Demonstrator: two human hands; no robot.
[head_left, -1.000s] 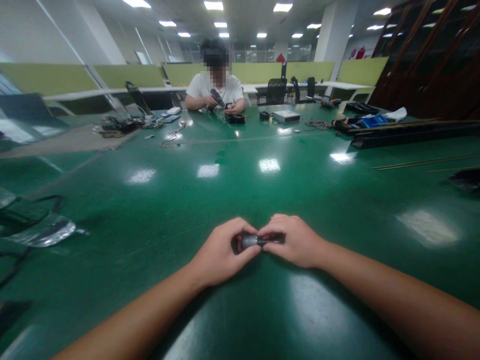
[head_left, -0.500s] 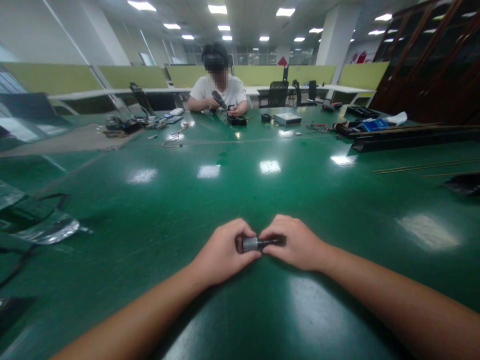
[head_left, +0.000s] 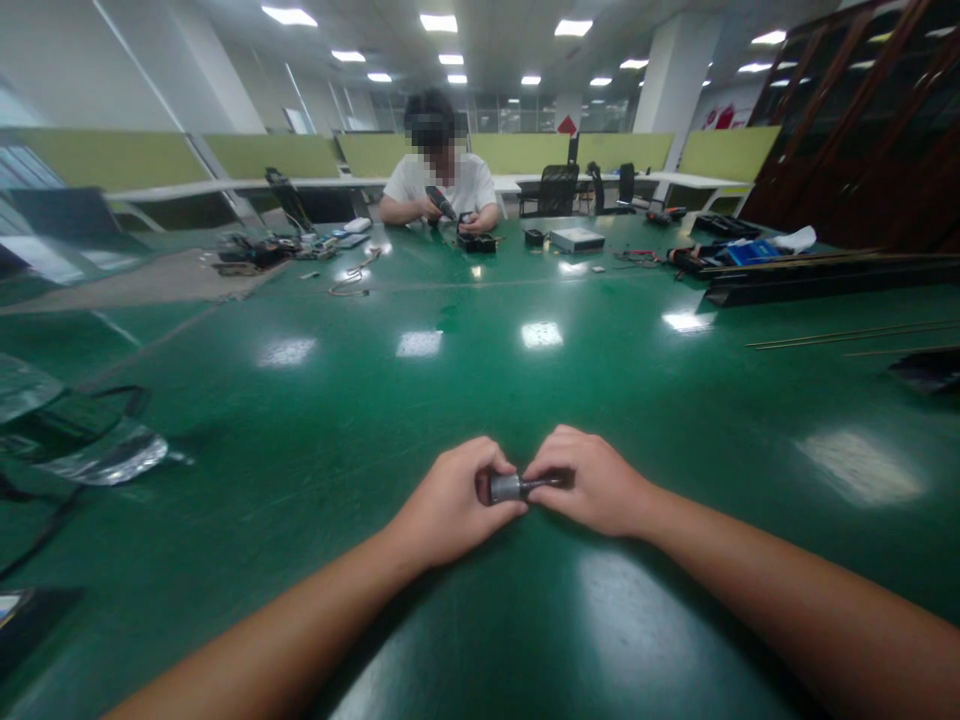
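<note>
A small grey metal cylinder (head_left: pixel 505 488) with a narrower dark end lies sideways between my two hands, low over the table. My left hand (head_left: pixel 457 497) is closed around it, thumb in front and fingers behind. From the other side, my right hand (head_left: pixel 589 480) pinches the dark piece (head_left: pixel 551 482) at its right end. The thumbs and fingertips of both hands nearly meet at the middle. Whether cylinder and dark piece are one object or two joined, I cannot tell; its exact kind is unclear too.
Under my hands spreads a glossy green tabletop (head_left: pixel 360 390). A clear plastic container (head_left: pixel 82 440) stands at left. Across the table a person (head_left: pixel 442 180) holds a power drill (head_left: pixel 441 202). Dark long bars (head_left: pixel 810 278) lie at right, and electronic parts (head_left: pixel 255 250) at far left.
Both hands keep the same grip on the cylinder and dark piece. The view has shifted very slightly; otherwise positions look almost the same.
</note>
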